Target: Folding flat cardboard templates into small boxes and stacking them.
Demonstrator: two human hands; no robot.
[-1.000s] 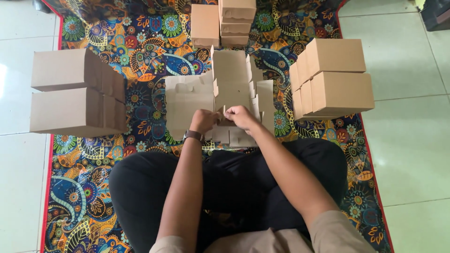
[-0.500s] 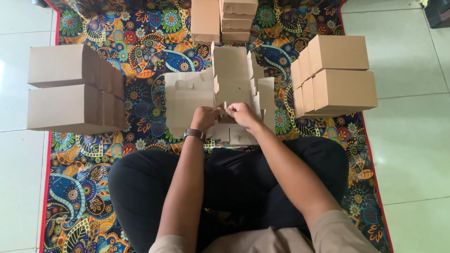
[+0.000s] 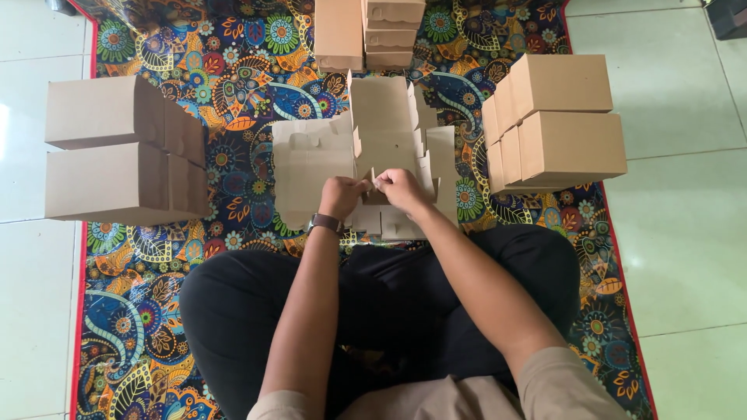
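One patterned rug (image 3: 233,93), multicoloured with a red border, covers the tiled floor (image 3: 685,233) and carries all of the items. A seated person's crossed legs in dark trousers (image 3: 389,303) occupy the lower centre of the rug.

On the person's left, a stack of closed brown cardboard boxes (image 3: 117,148) stands in two tiers. On the right, a second stack of closed boxes (image 3: 560,120) stands in two tiers, set at a slight angle. At the far edge of the rug, a pile of further cardboard pieces (image 3: 369,31) is partly cut off by the frame.

Directly in front of the knees lies the unfolded box blank (image 3: 311,167), flat on the rug, with its central panels raised into a partly formed box (image 3: 385,117).

The left hand (image 3: 342,196), with a watch (image 3: 324,224) on its wrist, and the right hand (image 3: 401,189) meet at the near edge of the partly formed box. Both hands are closed, the fingers pinching small cardboard flaps at that edge; the two hands sit just beside each other, nearly touching.
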